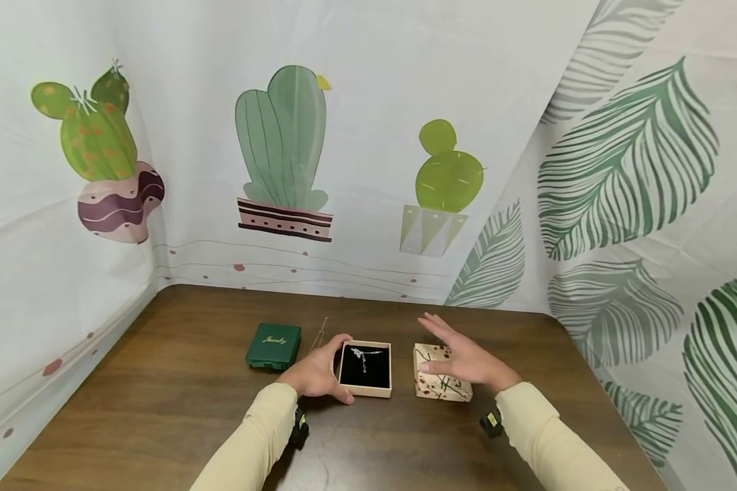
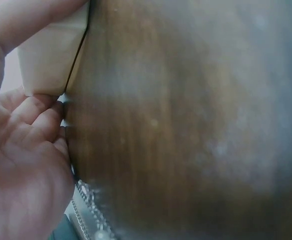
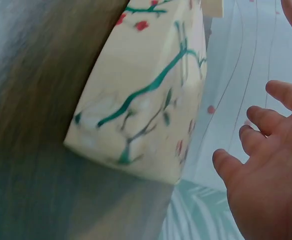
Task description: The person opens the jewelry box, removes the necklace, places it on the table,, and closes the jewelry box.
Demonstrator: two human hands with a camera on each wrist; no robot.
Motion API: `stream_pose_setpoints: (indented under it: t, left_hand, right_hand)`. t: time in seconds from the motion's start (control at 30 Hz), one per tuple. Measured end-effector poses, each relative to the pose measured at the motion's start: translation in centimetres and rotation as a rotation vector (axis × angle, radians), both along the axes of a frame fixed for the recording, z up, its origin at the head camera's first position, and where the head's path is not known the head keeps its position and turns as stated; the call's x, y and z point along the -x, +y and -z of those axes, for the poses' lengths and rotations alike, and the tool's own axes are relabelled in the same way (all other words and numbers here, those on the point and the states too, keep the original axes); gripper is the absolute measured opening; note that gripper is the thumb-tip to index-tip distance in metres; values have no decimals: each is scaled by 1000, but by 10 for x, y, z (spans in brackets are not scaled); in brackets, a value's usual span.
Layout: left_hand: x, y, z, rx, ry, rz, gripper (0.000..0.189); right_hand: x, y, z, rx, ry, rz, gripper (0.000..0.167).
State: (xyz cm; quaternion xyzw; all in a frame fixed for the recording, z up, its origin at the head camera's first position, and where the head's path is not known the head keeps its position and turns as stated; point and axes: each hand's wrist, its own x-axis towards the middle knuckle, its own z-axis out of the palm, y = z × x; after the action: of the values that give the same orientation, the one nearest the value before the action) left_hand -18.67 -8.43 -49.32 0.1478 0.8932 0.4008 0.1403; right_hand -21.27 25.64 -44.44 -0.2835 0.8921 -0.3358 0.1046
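Observation:
In the head view, my left hand (image 1: pixel 313 372) grips a small cream jewelry box (image 1: pixel 366 392) at its left side, thumb at the near corner and fingers at the far one. Inside the box, a silver necklace (image 1: pixel 364 354) with a dangling pendant lies on black padding. To the right, the floral-patterned box lid (image 1: pixel 445 390) rests on the table. My right hand (image 1: pixel 467 358) is over it with fingers extended. The right wrist view shows those fingers spread apart from the lid (image 3: pixel 141 95). Up close, the left wrist view shows fingers against the box wall (image 2: pixel 48 60).
A green jewelry box (image 1: pixel 274 344), closed, stands on the wooden table (image 1: pixel 178 382) to the left. Between it and my left hand lies a thin chain (image 1: pixel 322 331), partly hidden by the hand. A printed cloth (image 1: pixel 368 136) hangs behind the table's back edge.

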Motion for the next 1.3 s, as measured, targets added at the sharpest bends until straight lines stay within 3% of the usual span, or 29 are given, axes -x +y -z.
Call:
stream_pose_setpoints:
  t: [0.47, 0.8, 0.93, 1.13, 1.3]
  left_hand:
    - [-1, 0, 1, 1, -7, -9, 120]
    - [2, 0, 1, -14, 4, 2, 119]
    - [2, -1, 1, -12, 3, 9, 119]
    - [1, -1, 0, -2, 12, 20, 118]
    - [1, -1, -1, 2, 8, 17, 118]
  right_hand:
    - [-4, -43, -10, -68, 22, -64, 92]
    - [-14, -77, -8, -138, 73, -109, 87]
    - [-20, -91, -3, -182, 151, -149, 81]
    - [-25, -109, 6, -266, 336, -234, 58]
    - [-23, -121, 13, -344, 472, -236, 40]
